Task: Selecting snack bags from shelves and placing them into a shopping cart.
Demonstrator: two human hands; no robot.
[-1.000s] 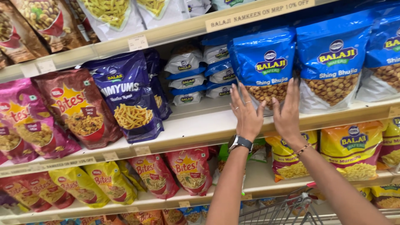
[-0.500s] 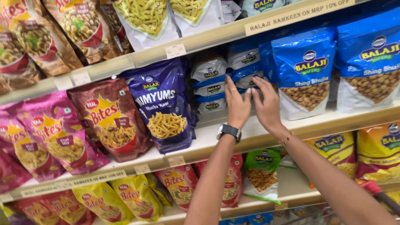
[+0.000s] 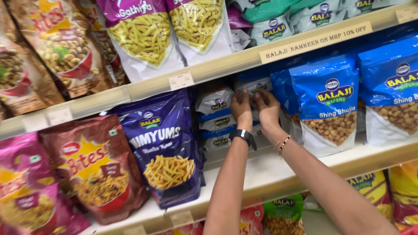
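Note:
Both my hands reach deep into the middle shelf (image 3: 278, 167). My left hand (image 3: 241, 105), with a black watch on its wrist, and my right hand (image 3: 267, 108), with a bead bracelet, close together on a small white-and-blue snack packet (image 3: 254, 85) at the back. That packet tops a stack of like packets. A second stack of the same packets (image 3: 215, 114) stands just left of my left hand. A large blue bag of coated peanuts (image 3: 327, 104) stands upright right beside my right hand.
A dark blue bag of fried sticks (image 3: 164, 148) and a maroon snack bag (image 3: 93, 167) stand to the left. More blue peanut bags (image 3: 394, 93) fill the right. The shelf above (image 3: 209, 69) carries white and brown bags. Red, green and yellow packets show on the shelf below.
My hands left the front of the large blue peanut bag, moved left and deeper into the shelf, and closed on the small packet. The camera came closer.

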